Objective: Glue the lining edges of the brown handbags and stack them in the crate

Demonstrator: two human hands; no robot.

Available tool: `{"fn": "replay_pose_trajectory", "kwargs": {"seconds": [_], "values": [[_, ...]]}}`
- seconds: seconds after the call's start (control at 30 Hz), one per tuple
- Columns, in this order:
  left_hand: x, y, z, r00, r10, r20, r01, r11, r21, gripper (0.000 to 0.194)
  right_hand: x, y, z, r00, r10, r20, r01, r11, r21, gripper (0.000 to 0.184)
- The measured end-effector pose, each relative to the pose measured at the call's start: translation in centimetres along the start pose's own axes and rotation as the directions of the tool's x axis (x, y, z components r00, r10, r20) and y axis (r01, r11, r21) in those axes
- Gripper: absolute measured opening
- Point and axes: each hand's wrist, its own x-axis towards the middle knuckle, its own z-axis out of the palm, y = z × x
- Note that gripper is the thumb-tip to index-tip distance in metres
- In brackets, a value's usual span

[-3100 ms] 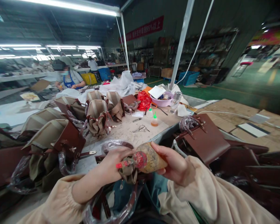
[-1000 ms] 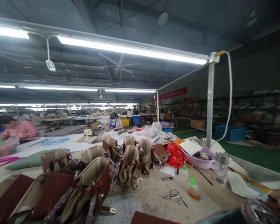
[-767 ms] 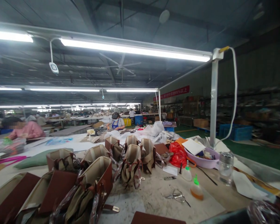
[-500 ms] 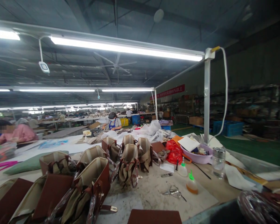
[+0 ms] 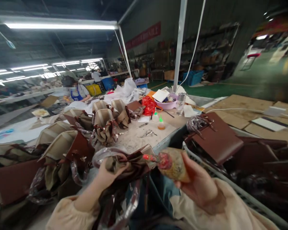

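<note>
My left hand [image 5: 110, 174] is closed on the gathered fabric of a brown handbag [image 5: 136, 163], which hangs over my lap with plastic-wrapped handles below. In my right hand [image 5: 199, 179] lies a squeeze bottle [image 5: 174, 164], yellowish and stained, with a red cap and nozzle. The bottle is tilted on its side, its red tip pointing left at the handbag's edge. Motion blur hides whether the tip touches the bag. Several brown handbags with beige linings [image 5: 62, 145] stand on the table to the left.
Scissors [image 5: 148, 133] and small green-capped bottles [image 5: 161, 124] lie on the table ahead, near a purple basin [image 5: 166, 103] and a clear jar [image 5: 180, 103]. At right a grey crate [image 5: 189, 150] holds more brown bags. A person in a blue apron [image 5: 76, 95] sits across the table.
My view has swung down and to the right. Both hands have come into sight, the left with a handbag and the right with the red-capped bottle.
</note>
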Motion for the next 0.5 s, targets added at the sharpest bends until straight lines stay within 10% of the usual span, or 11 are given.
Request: {"fn": "replay_pose_trajectory", "kwargs": {"seconds": [0.13, 0.23, 0.37, 0.5], "values": [[1.9, 2.6, -4.1, 0.996, -0.085, -0.001, 0.085, 0.995, -0.048, 0.026, -0.9, -3.5, -2.9, 0.886, -0.463, 0.027, 0.451, 0.848, -0.279, 0.03], [2.8, 3.0, -5.8, 0.983, -0.152, 0.104, 0.164, 0.979, -0.12, 0.031, -1.1, -5.0, -3.8, 0.729, -0.666, 0.162, 0.618, 0.537, -0.573, 0.029], [3.4, 2.8, -5.9, 0.953, -0.213, 0.218, 0.251, 0.953, -0.167, 0.033, -1.2, -5.3, -2.7, 0.527, -0.751, 0.398, 0.648, 0.052, -0.76, 0.026], [3.1, 2.2, -5.2, 0.918, -0.269, 0.293, 0.346, 0.903, -0.255, 0.031, -0.6, -4.9, -1.2, 0.438, -0.703, 0.56, 0.72, -0.099, -0.687, 0.028]]}}
